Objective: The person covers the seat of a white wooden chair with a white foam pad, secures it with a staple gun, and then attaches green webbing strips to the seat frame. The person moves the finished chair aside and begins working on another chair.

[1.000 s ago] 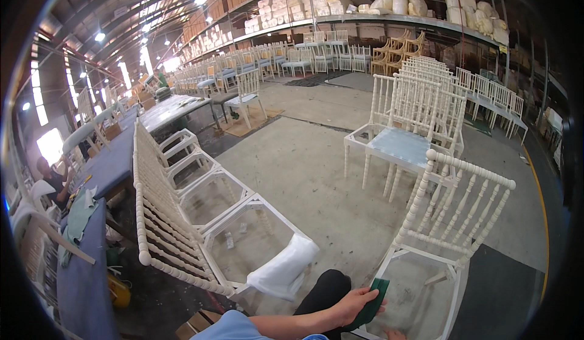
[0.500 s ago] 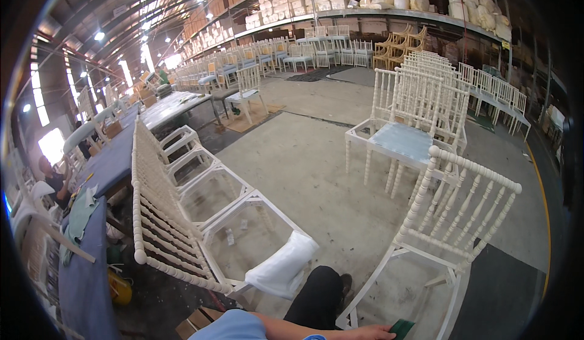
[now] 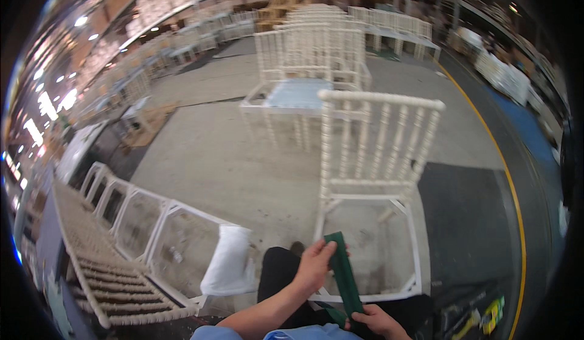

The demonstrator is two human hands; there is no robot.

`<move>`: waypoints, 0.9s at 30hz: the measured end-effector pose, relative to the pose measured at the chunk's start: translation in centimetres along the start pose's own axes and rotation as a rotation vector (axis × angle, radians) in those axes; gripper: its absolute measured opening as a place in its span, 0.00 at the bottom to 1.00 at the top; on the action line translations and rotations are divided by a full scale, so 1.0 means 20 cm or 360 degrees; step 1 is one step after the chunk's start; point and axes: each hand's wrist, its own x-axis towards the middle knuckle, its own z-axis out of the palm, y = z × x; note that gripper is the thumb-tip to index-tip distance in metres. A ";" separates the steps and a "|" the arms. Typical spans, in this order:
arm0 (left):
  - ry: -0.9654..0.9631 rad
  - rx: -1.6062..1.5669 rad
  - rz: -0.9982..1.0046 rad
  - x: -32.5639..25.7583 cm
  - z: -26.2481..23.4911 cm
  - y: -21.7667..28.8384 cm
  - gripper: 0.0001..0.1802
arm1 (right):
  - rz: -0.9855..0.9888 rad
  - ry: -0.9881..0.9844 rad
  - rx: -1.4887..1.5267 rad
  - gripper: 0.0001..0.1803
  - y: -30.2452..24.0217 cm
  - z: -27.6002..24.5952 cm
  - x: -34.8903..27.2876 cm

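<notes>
A dark green flat strip (image 3: 344, 274) is stretched between my two hands in front of the white chair frame (image 3: 420, 261). My left hand (image 3: 315, 266) pinches its upper end between thumb and fingers. Lower down, my right hand (image 3: 376, 323) grips the strip's near end, and a loose piece of it hangs beside that hand. The chair frame has a cream spindle back (image 3: 380, 139) and an open seat without a panel; its near rail lies just beyond the strip. Whether the strip is cloth or abrasive sheet I cannot tell.
On the left lies a row of joined chair frames (image 3: 155, 230) with a white padded bundle (image 3: 226, 261) on its near corner. Ahead stand stacked cream chairs (image 3: 310, 54) with a pale blue seat (image 3: 298, 93). Yellow-and-black items (image 3: 471, 322) lie at lower right.
My view has swung right, bringing the single chair frame to the middle. Earlier one hand showed with the green piece at the lower edge; now both hands hold it stretched out.
</notes>
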 end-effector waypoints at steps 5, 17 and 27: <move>-0.0061 0.0024 -0.0181 -0.06 -0.04 -0.21 0.12 | 0.0104 0.0383 -0.1153 0.25 -0.01 -0.14 0.02; -0.0020 0.0277 -0.0191 -0.15 -0.01 -0.24 0.10 | -0.0903 0.1000 -0.0475 0.07 -0.35 0.04 0.33; -0.0049 0.0029 -0.0198 -0.19 -0.01 -0.26 0.06 | -0.1302 0.1110 -0.0860 0.09 -0.41 0.13 0.27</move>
